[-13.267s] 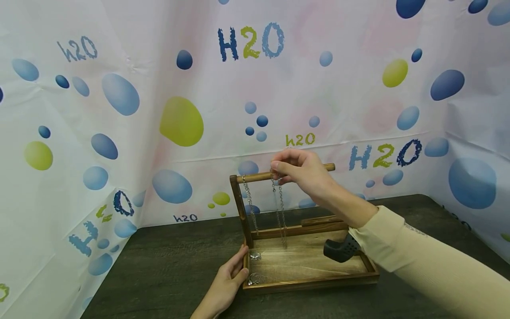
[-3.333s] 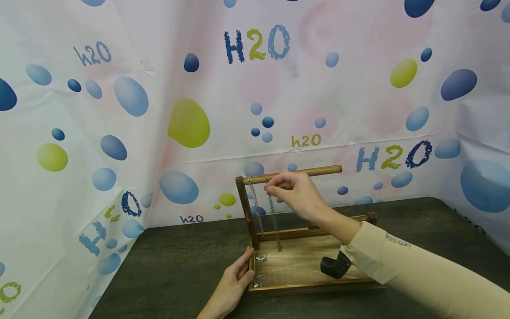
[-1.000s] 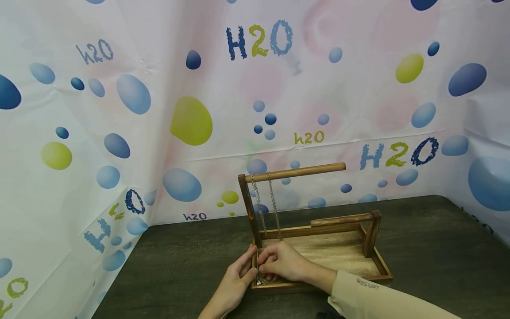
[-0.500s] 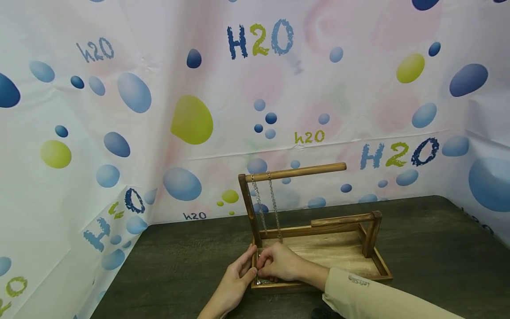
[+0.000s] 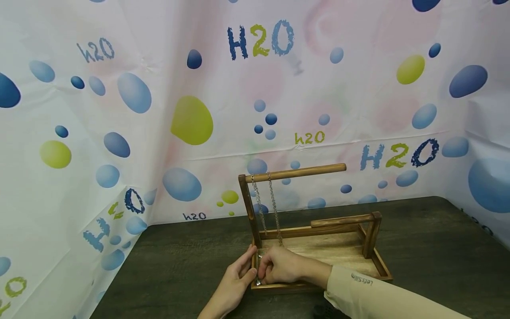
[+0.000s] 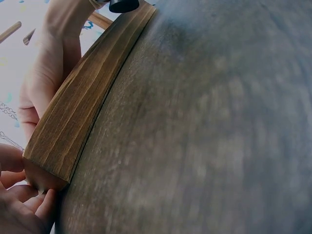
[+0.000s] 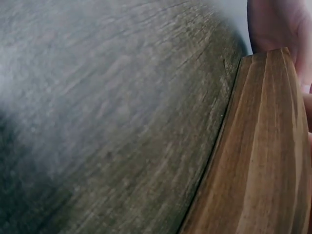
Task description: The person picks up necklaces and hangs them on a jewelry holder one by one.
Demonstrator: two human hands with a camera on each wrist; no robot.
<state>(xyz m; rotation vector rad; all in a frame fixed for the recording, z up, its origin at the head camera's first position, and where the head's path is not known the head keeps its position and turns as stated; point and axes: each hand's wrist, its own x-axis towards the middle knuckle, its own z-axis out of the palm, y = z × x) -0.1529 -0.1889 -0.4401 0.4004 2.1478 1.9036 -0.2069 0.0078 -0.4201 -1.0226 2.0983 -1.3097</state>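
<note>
A wooden jewelry stand has a shallow tray and a tall post with a long top bar. Two silver chain necklaces hang from that bar near the post: a left one and a right one. My left hand rests along the tray's left end, fingers and thumb against its wall. My right hand is bent down into the tray's left part, fingers curled over small silver jewelry. Its fingertips are hidden, so I cannot tell whether they hold a piece.
A lower wooden bar on a short post stands at the tray's back right. The stand sits on a dark wood-grain table. Behind it hangs a white curtain with colored drops and lettering.
My right hand has come down from the top bar into the tray's left part. The right necklace now hangs nearer the post than at first. My left hand keeps its place at the tray's end.
</note>
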